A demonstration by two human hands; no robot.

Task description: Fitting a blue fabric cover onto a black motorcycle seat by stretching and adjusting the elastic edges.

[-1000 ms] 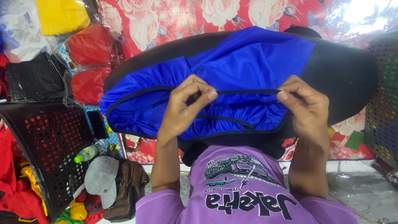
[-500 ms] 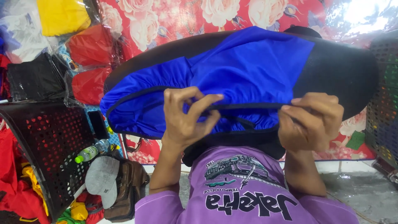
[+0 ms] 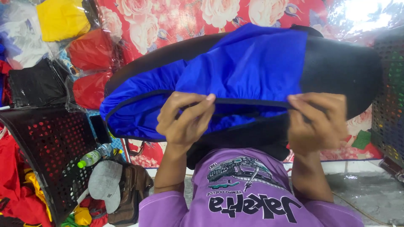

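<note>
A blue fabric cover with a black elastic hem is stretched over a black oval padded form in front of me. My left hand grips the hem near its middle, fingers curled over the black edge. My right hand pinches the same hem further right, next to the bare black end of the form. The cover's lower fold hangs behind my hands, above my purple printed shirt. The form's underside is hidden.
A black perforated plastic basket stands at the left, with a green-capped bottle, a grey cap and a brown bag beside it. Bagged yellow, red, black and white garments lie on a red floral mat. Another dark basket stands at the right.
Both hands have drawn the black hem down toward me and curled tighter on it. My right hand has shifted slightly right. The cover sits a little further over the form.
</note>
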